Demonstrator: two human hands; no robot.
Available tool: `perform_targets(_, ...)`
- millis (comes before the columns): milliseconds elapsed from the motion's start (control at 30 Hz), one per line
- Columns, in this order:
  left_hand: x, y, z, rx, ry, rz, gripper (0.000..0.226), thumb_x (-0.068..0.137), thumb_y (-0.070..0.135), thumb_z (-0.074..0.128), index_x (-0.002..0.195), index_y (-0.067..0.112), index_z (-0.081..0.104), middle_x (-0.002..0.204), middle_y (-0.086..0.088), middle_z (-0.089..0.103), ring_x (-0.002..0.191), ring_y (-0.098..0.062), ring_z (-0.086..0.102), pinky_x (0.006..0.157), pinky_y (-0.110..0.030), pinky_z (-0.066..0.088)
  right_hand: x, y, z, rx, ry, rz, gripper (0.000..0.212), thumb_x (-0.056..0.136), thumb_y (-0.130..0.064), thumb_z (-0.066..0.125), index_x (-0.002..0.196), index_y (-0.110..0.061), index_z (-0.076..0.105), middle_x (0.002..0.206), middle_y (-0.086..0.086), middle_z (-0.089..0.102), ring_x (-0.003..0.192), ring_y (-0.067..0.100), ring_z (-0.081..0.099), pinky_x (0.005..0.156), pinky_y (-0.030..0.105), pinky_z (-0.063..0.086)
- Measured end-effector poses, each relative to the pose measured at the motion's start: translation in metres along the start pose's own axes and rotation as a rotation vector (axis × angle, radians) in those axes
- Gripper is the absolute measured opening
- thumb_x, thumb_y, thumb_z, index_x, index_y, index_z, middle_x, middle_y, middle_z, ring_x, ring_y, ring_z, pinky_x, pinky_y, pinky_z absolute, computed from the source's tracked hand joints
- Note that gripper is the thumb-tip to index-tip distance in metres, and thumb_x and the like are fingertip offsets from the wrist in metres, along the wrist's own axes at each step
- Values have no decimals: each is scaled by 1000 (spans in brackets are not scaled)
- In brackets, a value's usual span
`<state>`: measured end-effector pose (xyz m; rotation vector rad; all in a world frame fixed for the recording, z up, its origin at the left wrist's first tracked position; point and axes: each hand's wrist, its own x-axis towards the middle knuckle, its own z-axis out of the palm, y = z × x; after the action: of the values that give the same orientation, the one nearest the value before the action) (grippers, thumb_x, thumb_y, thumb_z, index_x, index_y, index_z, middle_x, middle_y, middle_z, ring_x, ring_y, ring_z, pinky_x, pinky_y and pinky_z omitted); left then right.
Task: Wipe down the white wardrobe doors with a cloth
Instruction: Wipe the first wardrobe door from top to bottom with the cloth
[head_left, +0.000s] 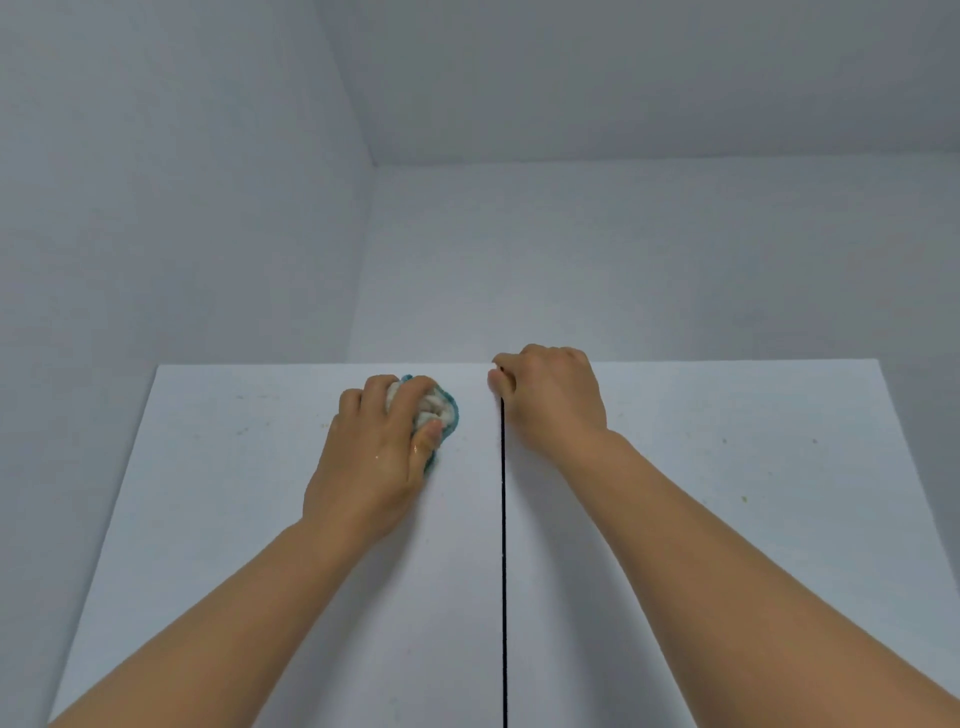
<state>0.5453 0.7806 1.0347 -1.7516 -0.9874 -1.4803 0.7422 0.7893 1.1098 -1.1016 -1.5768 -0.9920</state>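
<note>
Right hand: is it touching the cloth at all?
Apart. The head view shows the right hand curled at the top of the door seam, with bare white door between it and the cloth gripped by the left hand.

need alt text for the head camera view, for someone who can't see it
A person's left hand presses a bunched blue and white cloth against the upper part of the left white wardrobe door. The right hand grips the top inner corner of the right door, beside the dark gap between the doors. Small specks dot both doors.
</note>
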Motion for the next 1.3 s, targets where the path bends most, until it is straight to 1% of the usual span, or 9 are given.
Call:
perform_targets(133,-2,17,8,-39,27,104,42,97,55,40,133,33,42,132,1,45,110,-23,41,91,-34,42,0,-5,-7,-29,-47,13,34,104,-27,40,71,-21,48,64,-5,40,69,26,45,93,37,38)
perform_targets(267,-4,24,27,122,21,247,38,95,54,45,124,29,49,126,-2,51,108,-28,50,83,-40,51,1,-7,-15,-81,-100,-5,36,105,-30,40,69,-24,45,64,-8,40,73,23,47,101,37,36)
perform_targets(367,7,20,30,237,58,281,34,96,53,45,118,28,54,120,1,55,107,-27,53,85,-40,47,3,-8,-19,-99,-127,-19,43,105,-32,40,63,-25,37,63,-8,40,74,22,46,106,37,36)
perform_targets(500,27,3,27,334,81,458,33,98,54,45,118,30,53,118,1,57,106,-26,55,87,-38,46,4,-5,-19,-100,-125,-47,45,106,-33,40,62,-25,33,62,-7,39,74,22,44,106,36,36)
perform_targets(767,53,-14,24,397,142,604,32,99,54,45,121,32,53,120,0,58,107,-25,53,88,-36,43,3,-1,-11,-71,-77,-58,35,107,-36,42,79,-24,60,66,-7,49,73,23,47,100,34,36)
perform_targets(1000,55,-8,21,394,111,512,33,98,55,41,126,37,43,120,2,56,105,-25,52,85,-36,44,3,-1,-10,-45,-55,-42,34,106,-35,43,84,-25,66,68,-7,50,73,22,47,98,35,39)
perform_targets(1133,41,1,23,366,101,451,35,98,52,43,128,33,46,121,4,53,108,-23,49,87,-35,42,1,-3,-15,4,-37,-6,32,106,-35,45,95,-25,73,82,-4,68,83,22,56,107,38,38)
perform_targets(1233,32,-7,18,410,29,608,33,97,48,50,124,29,52,121,2,54,106,-26,50,86,-38,44,2,-8,-17,-15,-47,13,32,107,-37,44,101,-26,74,92,-4,71,87,22,55,112,38,35)
perform_targets(1300,40,-18,10,461,-15,728,32,100,48,48,125,28,55,121,0,55,106,-26,50,88,-39,44,4,-8,-14,-59,-41,3,34,107,-37,43,94,-26,72,79,-7,61,80,22,49,112,39,35)
